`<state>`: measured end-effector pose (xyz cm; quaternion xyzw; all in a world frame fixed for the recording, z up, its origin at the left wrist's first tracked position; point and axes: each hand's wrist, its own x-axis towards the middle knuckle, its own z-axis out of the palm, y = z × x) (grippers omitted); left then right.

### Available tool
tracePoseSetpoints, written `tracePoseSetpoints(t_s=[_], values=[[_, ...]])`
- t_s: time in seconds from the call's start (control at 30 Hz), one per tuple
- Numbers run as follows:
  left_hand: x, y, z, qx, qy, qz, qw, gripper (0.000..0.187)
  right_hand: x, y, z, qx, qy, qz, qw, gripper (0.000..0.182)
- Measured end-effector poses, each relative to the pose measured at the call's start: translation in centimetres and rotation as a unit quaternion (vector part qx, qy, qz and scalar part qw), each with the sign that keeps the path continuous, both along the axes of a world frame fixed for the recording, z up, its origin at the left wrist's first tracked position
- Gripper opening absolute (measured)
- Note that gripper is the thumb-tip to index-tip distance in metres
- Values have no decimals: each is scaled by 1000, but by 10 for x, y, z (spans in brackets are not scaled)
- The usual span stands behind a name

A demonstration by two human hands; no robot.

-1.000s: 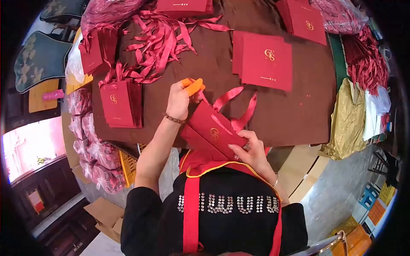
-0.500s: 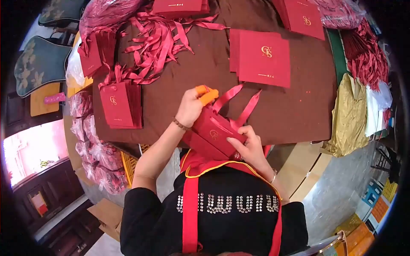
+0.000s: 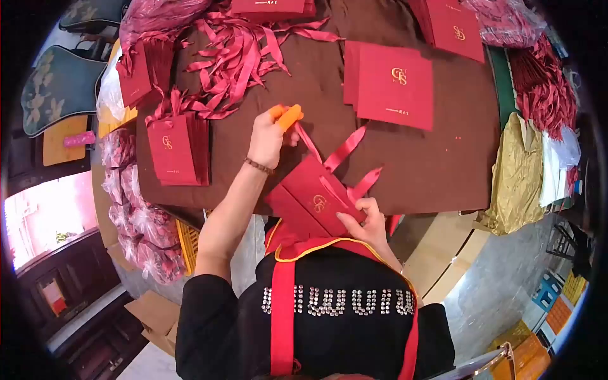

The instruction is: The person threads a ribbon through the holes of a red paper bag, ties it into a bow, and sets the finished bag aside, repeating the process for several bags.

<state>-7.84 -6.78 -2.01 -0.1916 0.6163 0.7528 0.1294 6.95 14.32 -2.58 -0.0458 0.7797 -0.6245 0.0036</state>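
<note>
Head view: bare counter (image 3: 443,171) spans from the left-hand bag stack (image 3: 171,152) to the left hand (image 3: 267,138), and opens wide beyond the right hand (image 3: 368,225). Left fingers are pinched narrow on a ribbon (image 3: 308,142); right fingers grip the red bag (image 3: 311,197), tilted between both hands, at the near edge.

Deep red, stamped with a gold monogram, my paper bag (image 3: 303,192) trails a glossy rose-red ribbon (image 3: 308,140) against chocolate-brown cloth (image 3: 310,76). Bright orange covers (image 3: 290,118) cap fingers of my left hand (image 3: 266,140), above a brown beaded bracelet (image 3: 259,166). Silver studs (image 3: 326,302) spell letters across my black shirt (image 3: 354,345), under plain red straps (image 3: 282,323); pale leaves pattern a blue-grey chair back (image 3: 60,95).
</note>
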Motion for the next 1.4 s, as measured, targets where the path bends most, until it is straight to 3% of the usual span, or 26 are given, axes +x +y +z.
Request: tracePoseSetpoints(t_s=[0.17,0.27,0.33,0.37,0.43,0.5,0.53,0.57,0.63,0.77,0.8,0.87,0.97,1.13,1.27,1.33,1.4], values=[[-5,4,19,-60,-2,-103,993,23,-2,-2,-2,-17,-42,-5,999,36],[-3,-3,19,67,-39,-194,978,46,-4,-1,0,-35,-74,4,997,34],[5,-10,21,136,-38,-158,977,48,-3,3,-1,-53,-119,6,991,33],[11,-13,22,202,-37,-114,972,51,-5,5,-5,-15,-59,19,998,33],[22,-24,21,170,-55,-135,975,58,-5,9,-5,24,2,27,999,32],[38,-34,14,33,-9,-268,963,62,-4,12,0,-94,-99,10,991,32],[46,-27,21,82,-4,-292,953,65,-5,5,1,-188,-105,-62,975,27],[54,-12,30,106,-18,-274,956,63,-7,11,11,-306,-203,-54,928,17],[60,-4,34,68,10,-326,943,56,-17,15,11,-396,-292,-109,864,18],[64,-8,17,-58,54,-337,938,53,-25,17,17,-349,-313,-86,879,24],[65,-6,20,-57,54,-337,938,53,-25,18,13,-331,-281,-73,898,25],[63,-3,27,-162,116,-374,906,56,-28,22,14,-268,-239,-55,932,23],[64,-5,19,-147,142,-370,906,59,-25,18,7,-261,-161,-108,946,17],[68,-7,16,-94,102,-361,922,60,-8,23,-6,-262,-155,-170,937,11],[68,-8,16,-81,83,-365,924,61,-6,27,-5,-279,-161,-180,930,11],[67,-8,14,-98,102,-368,919,61,-8,32,-4,-235,-117,-197,945,14],[67,-4,15,-111,117,-372,914,62,-13,41,-4,-195,-145,-163,956,22]])
